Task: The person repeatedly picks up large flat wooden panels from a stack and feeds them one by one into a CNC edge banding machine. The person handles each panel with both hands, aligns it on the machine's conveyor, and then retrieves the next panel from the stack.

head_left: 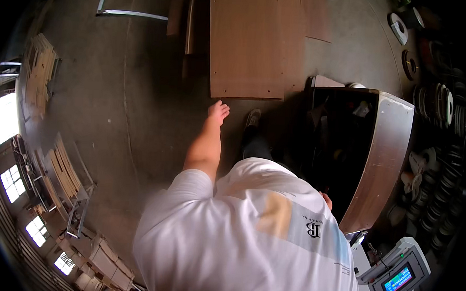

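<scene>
A white short-sleeved T-shirt (212, 239) with a yellow-and-blue print (296, 225) tops dark trousers (256, 146).

I get a dim feed, with white light glaring through the windows (13, 183) at the left, the largest burnt out completely. The floor (86, 138) reads as murky grey-brown, darkening to shadow beside the brown boards (254, 41). The white shirt (228, 240) is the brightest broad surface I see — soft shading marks its folds. Shadow swallows most of the inside of the cabinet (383, 153), while its outer side catches a pale sheen. A small screen (397, 281) glows blue at lower right. My fisheye bends straight edges toward a black rim, where the reels (432, 106) sink into gloom.
</scene>
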`<state>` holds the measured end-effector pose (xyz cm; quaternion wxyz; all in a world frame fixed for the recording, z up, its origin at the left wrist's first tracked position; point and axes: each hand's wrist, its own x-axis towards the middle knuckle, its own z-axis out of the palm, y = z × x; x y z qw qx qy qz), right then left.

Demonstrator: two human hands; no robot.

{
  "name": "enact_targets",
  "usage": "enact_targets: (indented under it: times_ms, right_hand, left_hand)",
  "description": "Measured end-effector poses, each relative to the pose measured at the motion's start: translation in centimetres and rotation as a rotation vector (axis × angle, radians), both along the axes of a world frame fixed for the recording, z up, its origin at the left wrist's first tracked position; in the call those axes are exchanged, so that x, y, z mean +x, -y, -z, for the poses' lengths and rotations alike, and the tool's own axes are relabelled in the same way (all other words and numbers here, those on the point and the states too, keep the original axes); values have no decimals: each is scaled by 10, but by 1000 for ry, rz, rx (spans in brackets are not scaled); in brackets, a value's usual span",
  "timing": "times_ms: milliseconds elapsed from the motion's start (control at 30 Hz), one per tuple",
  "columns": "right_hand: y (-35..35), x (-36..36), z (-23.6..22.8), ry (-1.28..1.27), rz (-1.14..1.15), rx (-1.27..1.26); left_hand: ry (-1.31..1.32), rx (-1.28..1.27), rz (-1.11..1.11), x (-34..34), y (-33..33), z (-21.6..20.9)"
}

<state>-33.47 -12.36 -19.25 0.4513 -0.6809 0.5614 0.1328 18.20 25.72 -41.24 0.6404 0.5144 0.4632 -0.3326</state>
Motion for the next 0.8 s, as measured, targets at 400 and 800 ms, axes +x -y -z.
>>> enact_targets:
  times_ms: [400,800]
  right_hand:
    - [-53,137,-95,-10,40,-37]
    - [-25,179,-86,58,-71,27]
  left_hand:
    - [-34,-119,-395,59,16,50]
    - [256,-116,-233,34,18,-79]
